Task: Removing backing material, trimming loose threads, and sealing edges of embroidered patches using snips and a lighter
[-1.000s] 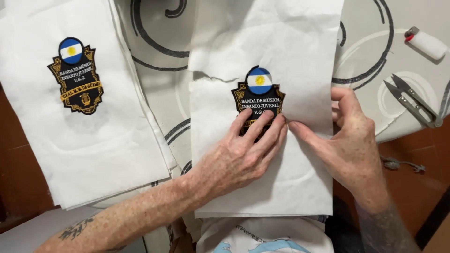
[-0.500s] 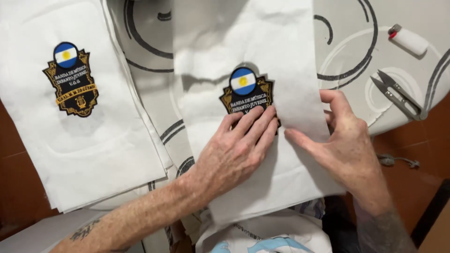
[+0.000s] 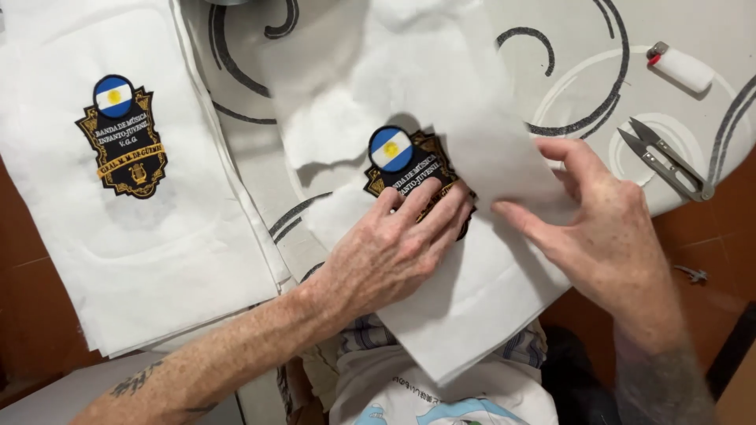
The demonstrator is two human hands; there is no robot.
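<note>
Item: white fabric panel (image 3: 472, 291), laid across the near edge of my table (image 3: 583, 47) and overhanging toward my lap, slightly askew.

Item: embroidered badge (image 3: 405, 161) on that panel, black and gold with a round blue-and-white top and a yellow centre. Upper half visible; lower half covered by my fingers.

My left hand (image 3: 390, 252): flat, palm down, fingers spread and pressing on the badge's lower part; grasping nothing.

My right hand (image 3: 602, 228): just right of the badge, thumb and forefinger pinching a raised fold of the white fabric.

Item: stack of white panels (image 3: 157, 244), at left, top one bearing a second matching badge (image 3: 122, 135), fully exposed.

Item: thread snips (image 3: 665, 161), metal, on the table at right, well apart from my hands.

Item: lighter (image 3: 681, 68), white with red cap, far right corner.
</note>
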